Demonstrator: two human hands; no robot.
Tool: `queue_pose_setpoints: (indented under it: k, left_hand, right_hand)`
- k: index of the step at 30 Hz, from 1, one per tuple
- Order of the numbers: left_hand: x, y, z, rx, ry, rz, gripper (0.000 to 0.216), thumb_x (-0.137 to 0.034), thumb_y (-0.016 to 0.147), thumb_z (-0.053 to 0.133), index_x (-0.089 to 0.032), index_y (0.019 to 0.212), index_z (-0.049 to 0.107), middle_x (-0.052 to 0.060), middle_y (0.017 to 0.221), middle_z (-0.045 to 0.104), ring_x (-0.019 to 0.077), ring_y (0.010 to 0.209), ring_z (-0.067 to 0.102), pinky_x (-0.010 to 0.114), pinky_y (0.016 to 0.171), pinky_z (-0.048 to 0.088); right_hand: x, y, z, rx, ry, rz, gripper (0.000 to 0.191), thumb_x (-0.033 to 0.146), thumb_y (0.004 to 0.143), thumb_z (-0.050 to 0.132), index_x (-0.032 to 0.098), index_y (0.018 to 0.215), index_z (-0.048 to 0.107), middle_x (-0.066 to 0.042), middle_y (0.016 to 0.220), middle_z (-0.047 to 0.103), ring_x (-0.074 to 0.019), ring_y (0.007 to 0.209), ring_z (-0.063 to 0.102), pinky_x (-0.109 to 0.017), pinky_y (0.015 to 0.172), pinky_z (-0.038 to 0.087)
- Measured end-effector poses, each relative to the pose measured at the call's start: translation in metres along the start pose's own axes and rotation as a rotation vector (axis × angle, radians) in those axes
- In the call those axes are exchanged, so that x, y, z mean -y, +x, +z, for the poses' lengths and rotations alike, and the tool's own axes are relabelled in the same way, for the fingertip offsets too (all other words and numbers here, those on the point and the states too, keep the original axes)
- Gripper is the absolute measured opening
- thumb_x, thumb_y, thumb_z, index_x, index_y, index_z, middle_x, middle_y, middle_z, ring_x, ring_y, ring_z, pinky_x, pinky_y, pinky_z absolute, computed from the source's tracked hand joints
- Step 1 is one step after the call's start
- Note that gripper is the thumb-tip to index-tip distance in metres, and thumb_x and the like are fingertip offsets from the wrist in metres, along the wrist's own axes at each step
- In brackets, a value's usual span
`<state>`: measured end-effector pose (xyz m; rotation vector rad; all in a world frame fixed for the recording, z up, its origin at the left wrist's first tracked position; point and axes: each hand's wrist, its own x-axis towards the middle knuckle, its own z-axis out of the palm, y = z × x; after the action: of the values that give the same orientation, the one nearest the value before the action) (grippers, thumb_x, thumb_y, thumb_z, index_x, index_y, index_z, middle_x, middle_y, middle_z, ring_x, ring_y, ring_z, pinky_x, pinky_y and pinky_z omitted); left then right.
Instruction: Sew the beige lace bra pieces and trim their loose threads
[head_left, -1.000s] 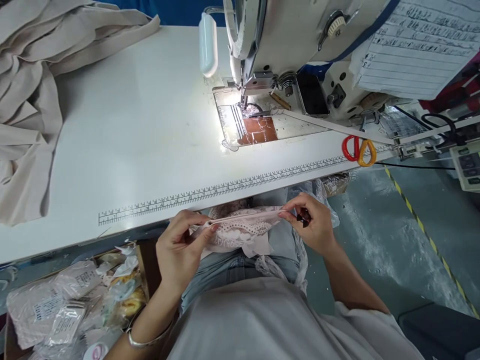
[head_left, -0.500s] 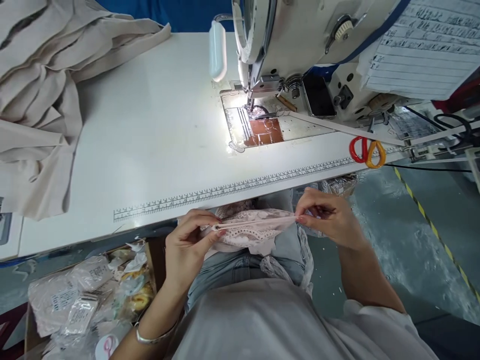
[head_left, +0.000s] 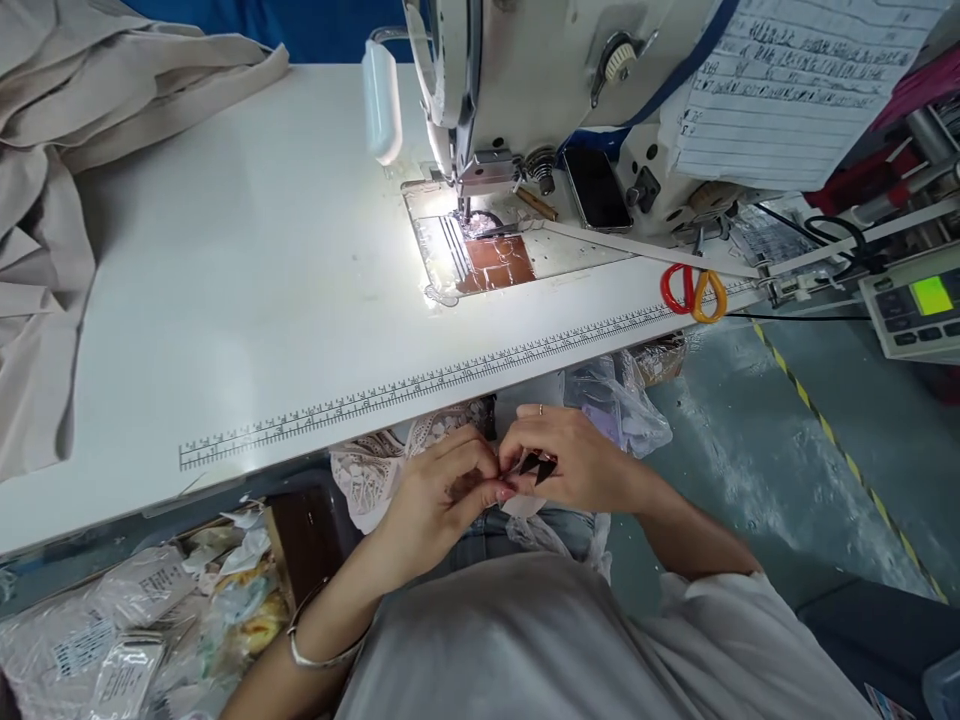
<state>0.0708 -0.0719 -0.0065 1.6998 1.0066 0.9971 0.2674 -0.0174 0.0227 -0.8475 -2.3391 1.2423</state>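
A pale pink lace bra (head_left: 366, 478) lies across my lap, below the table's front edge. My left hand (head_left: 439, 495) is closed, thumb and forefinger pinching a bit of it. My right hand (head_left: 574, 458) meets the left fingertips, its fingers curled. Two dark pointed blades, apparently thread snips (head_left: 538, 467), poke out of the right hand. Exactly what lies between the touching fingertips is hidden. Some pale fabric hangs beneath the right fingers.
Beyond the printed ruler (head_left: 450, 378) stands a sewing machine (head_left: 517, 90) with its lamp lit. Scissors (head_left: 694, 292) with red and yellow handles lie at the table's right. Beige fabric (head_left: 45, 230) is heaped at left. Packed plastic bags (head_left: 127, 620) fill a box below.
My right hand has come left to meet my left hand, and the stretched pink strap is no longer drawn out between them. Dark blades now show in my right hand. The view has shifted right.
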Motion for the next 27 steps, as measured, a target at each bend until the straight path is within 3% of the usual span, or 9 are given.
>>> queue_pose_setpoints:
  k: [5, 13, 19, 27]
  left_hand:
    - [0.003, -0.002, -0.003, -0.054, -0.012, -0.049, 0.018, -0.021, 0.094, 0.062, -0.019, 0.077, 0.055, -0.001, 0.075, 0.056, 0.0125, 0.066, 0.053, 0.024, 0.061, 0.042]
    - [0.000, 0.001, -0.005, -0.098, -0.001, -0.038, 0.018, -0.016, 0.090, 0.065, -0.019, 0.074, 0.057, 0.000, 0.073, 0.060, 0.0129, 0.068, 0.056, 0.023, 0.064, 0.044]
    - [-0.002, 0.000, -0.003, -0.081, -0.075, -0.133, 0.017, -0.015, 0.090, 0.063, -0.019, 0.075, 0.057, 0.002, 0.086, 0.070, 0.0138, 0.080, 0.066, 0.022, 0.068, 0.049]
    - [-0.010, 0.005, -0.002, -0.089, -0.080, -0.173, 0.020, -0.017, 0.088, 0.062, -0.019, 0.069, 0.055, 0.002, 0.082, 0.070, 0.0103, 0.066, 0.061, 0.019, 0.055, 0.045]
  right_hand:
    - [-0.017, -0.010, -0.008, -0.043, 0.055, 0.056, 0.032, 0.039, 0.081, 0.079, 0.020, 0.092, 0.055, 0.001, 0.084, 0.064, -0.0094, 0.062, 0.047, -0.022, 0.058, 0.037]
    - [-0.029, -0.013, -0.018, -0.024, 0.205, -0.097, 0.010, 0.025, 0.090, 0.068, 0.018, 0.088, 0.062, -0.007, 0.095, 0.066, -0.0149, 0.084, 0.062, -0.024, 0.067, 0.046]
    - [-0.025, -0.014, -0.019, -0.148, 0.270, -0.008, 0.011, 0.023, 0.091, 0.065, 0.017, 0.082, 0.062, -0.006, 0.086, 0.068, -0.0121, 0.069, 0.059, -0.021, 0.052, 0.040]
    - [-0.015, -0.013, -0.016, -0.227, 0.301, 0.080, 0.020, 0.024, 0.089, 0.066, 0.019, 0.075, 0.053, -0.003, 0.081, 0.065, -0.0072, 0.055, 0.046, -0.021, 0.048, 0.036]
